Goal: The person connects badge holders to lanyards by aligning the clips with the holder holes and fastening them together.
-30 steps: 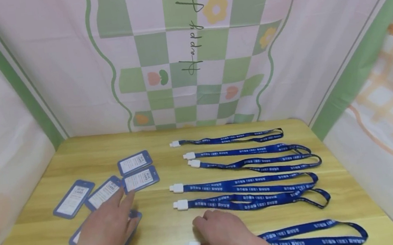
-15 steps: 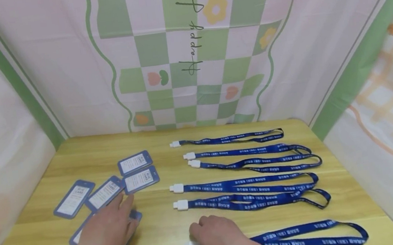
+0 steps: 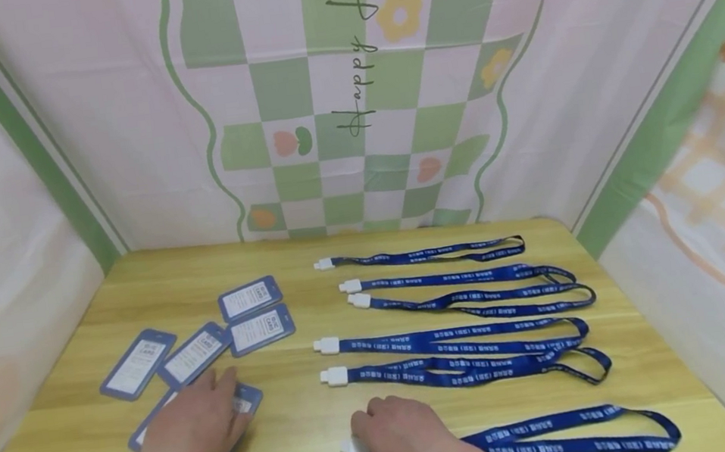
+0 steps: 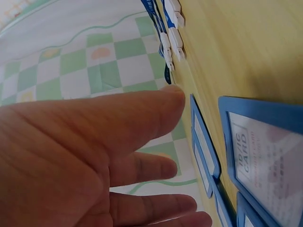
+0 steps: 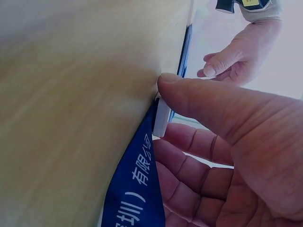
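My right hand (image 3: pixel 405 442) pinches the nearest blue lanyard (image 3: pixel 568 432) by its white plastic clip (image 5: pixel 162 117), thumb on one side and fingers on the other in the right wrist view. The blue strap trails off to the right in a loop. Over at the left, my left hand (image 3: pixel 190 432) hovers above blue-framed card holders, its fingers extended and holding nothing. Beneath it lies a card holder (image 3: pixel 248 403), partly hidden by the hand. In the left wrist view a card holder (image 4: pixel 265 156) marked "ID/IC CARD" shows close beside the thumb.
Several more blue lanyards (image 3: pixel 459 334) lie in rows on the wooden table (image 3: pixel 300 433), white clips towards the left. Further card holders (image 3: pixel 138 365) lie flat at the left. A patterned cloth (image 3: pixel 347 106) hangs behind the table.
My right hand has shifted slightly left onto the lanyard's clip, which now sits a little tilted. My left hand has drawn back slightly, showing more of the card holder beneath.
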### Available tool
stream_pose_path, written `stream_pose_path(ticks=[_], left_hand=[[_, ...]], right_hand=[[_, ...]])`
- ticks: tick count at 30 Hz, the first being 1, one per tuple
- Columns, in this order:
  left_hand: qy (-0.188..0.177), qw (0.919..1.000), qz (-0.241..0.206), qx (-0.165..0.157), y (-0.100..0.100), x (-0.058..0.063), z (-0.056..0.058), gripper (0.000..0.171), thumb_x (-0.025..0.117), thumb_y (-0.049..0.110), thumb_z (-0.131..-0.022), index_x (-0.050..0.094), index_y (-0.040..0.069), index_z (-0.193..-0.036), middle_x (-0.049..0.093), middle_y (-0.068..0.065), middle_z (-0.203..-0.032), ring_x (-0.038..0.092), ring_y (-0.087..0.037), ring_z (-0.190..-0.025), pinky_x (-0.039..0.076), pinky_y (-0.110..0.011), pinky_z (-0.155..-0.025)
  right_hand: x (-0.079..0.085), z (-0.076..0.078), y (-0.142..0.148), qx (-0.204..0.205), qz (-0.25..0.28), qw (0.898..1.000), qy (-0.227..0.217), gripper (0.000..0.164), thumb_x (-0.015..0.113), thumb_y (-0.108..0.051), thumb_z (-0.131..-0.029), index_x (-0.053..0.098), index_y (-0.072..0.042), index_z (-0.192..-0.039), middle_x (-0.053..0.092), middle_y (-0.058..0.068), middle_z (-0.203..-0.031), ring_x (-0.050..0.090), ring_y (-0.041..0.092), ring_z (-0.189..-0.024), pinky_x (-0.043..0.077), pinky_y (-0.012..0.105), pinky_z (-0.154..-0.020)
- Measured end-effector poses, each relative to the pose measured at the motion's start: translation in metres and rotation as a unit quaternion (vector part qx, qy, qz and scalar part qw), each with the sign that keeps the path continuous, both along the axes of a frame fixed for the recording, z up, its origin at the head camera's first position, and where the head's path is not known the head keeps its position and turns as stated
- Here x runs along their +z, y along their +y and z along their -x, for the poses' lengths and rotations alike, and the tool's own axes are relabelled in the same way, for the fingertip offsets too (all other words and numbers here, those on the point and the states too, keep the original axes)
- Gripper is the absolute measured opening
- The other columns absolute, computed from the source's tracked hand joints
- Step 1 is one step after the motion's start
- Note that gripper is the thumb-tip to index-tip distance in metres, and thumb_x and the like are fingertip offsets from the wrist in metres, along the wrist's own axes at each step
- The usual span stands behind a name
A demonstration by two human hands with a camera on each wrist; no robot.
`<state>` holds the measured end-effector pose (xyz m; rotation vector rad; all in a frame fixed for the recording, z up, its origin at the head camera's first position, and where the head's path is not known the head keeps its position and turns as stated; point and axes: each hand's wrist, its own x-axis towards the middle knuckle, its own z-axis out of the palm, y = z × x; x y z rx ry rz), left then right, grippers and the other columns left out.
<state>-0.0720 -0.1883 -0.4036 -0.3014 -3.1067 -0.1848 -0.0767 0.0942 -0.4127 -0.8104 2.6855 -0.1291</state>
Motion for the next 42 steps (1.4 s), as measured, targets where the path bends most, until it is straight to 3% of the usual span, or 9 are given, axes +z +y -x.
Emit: stream_pose_path(ticks=[8,15,18,25,30,42], left_hand=[[0.000,1.0000,0.007,0.002,-0.002,-0.004,0.000,0.069,0.080,0.041,-0.087,0.062,-0.007,-0.133,0.068,-0.032,-0.119,0.070,-0.044,-0.093,0.062,-0.059,-0.075],[-0.003,0.9999,-0.002,0.016,-0.002,-0.009,-0.001,0.058,0.085,0.042,-0.082,0.065,-0.001,-0.114,0.068,-0.016,-0.089,0.065,-0.027,-0.069,0.056,-0.043,-0.054],[-0.014,0.9995,-0.004,0.027,-0.002,-0.010,-0.001,0.060,0.087,0.043,-0.079,0.065,-0.002,-0.112,0.067,-0.016,-0.087,0.063,-0.026,-0.066,0.055,-0.041,-0.051],[-0.033,0.9988,0.004,0.037,-0.002,-0.011,0.000,0.072,0.088,0.041,-0.077,0.064,-0.009,-0.123,0.072,-0.025,-0.101,0.068,-0.032,-0.072,0.060,-0.048,-0.058],[-0.047,0.9980,0.001,0.043,-0.003,-0.012,0.002,0.068,0.088,0.039,-0.077,0.065,-0.009,-0.119,0.071,-0.021,-0.095,0.067,-0.031,-0.071,0.059,-0.048,-0.057],[-0.042,0.9981,0.003,0.046,-0.001,-0.014,0.000,0.068,0.089,0.035,-0.075,0.065,-0.006,-0.124,0.071,-0.019,-0.094,0.066,-0.028,-0.069,0.058,-0.045,-0.054]], right_hand=[[0.000,0.000,0.000,0.001,-0.004,1.000,0.009,0.028,0.080,-0.047,-0.089,0.074,-0.026,-0.106,0.059,-0.010,-0.082,0.049,0.008,-0.071,0.050,0.024,-0.067],[0.001,-0.003,0.000,-0.003,-0.001,1.000,0.013,0.024,0.078,-0.044,-0.091,0.074,-0.024,-0.104,0.058,-0.010,-0.079,0.049,0.008,-0.069,0.050,0.024,-0.067],[0.000,-0.003,0.000,-0.005,0.002,1.000,0.011,0.024,0.077,-0.043,-0.092,0.074,-0.024,-0.105,0.059,-0.010,-0.080,0.049,0.008,-0.070,0.051,0.024,-0.068],[0.000,-0.003,0.001,-0.002,0.002,1.000,0.009,0.022,0.076,-0.042,-0.093,0.074,-0.024,-0.106,0.058,-0.010,-0.080,0.049,0.007,-0.070,0.050,0.024,-0.067],[0.000,-0.004,0.000,-0.004,0.002,1.000,0.012,0.022,0.076,-0.041,-0.093,0.074,-0.024,-0.106,0.059,-0.010,-0.080,0.049,0.007,-0.070,0.051,0.024,-0.067],[-0.001,-0.004,0.000,0.000,0.002,1.000,0.012,0.021,0.075,-0.041,-0.094,0.074,-0.025,-0.108,0.060,-0.010,-0.082,0.050,0.006,-0.071,0.052,0.025,-0.068]])
